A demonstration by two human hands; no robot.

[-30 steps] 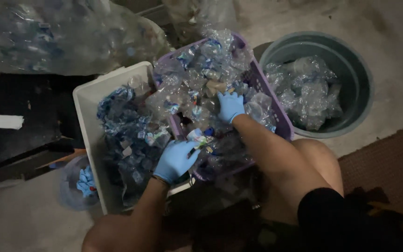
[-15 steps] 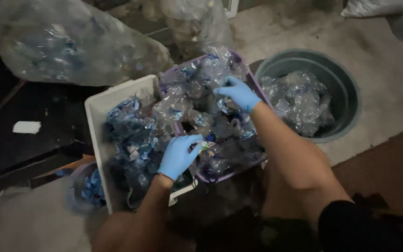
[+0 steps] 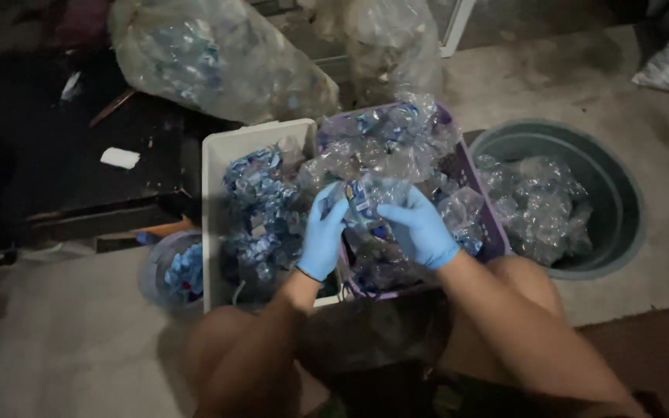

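a dim concrete floor (image 3: 56, 348) carries the sorting set-up, with big clear sacks of crushed plastic (image 3: 210, 58) far beyond the hands. both hands wear blue gloves. the left hand (image 3: 324, 232) and the right hand (image 3: 420, 228) meet over the near edge of the purple basket (image 3: 489, 224), and both are closed around one clear plastic bottle (image 3: 365, 203), which sits between the two palms, just above the heap of bottles (image 3: 396, 143) behind the fingers. the bottle is transparent, crumpled, with a blue label wrapped round its middle. it should be very light, thin-walled and springy, likely to dent and crackle under pressure rather than break; the smooth film may slide a little against the gloves. the sturdier places to take it would be the neck and the base, with the label band between. to the left of the left hand stands a white bin (image 3: 214, 162) filled with blue label strips (image 3: 253, 209); further left, a small tub (image 3: 166, 271) with more blue scraps. well right of the right hand is a round grey tub (image 3: 621, 186) of clear bottles.
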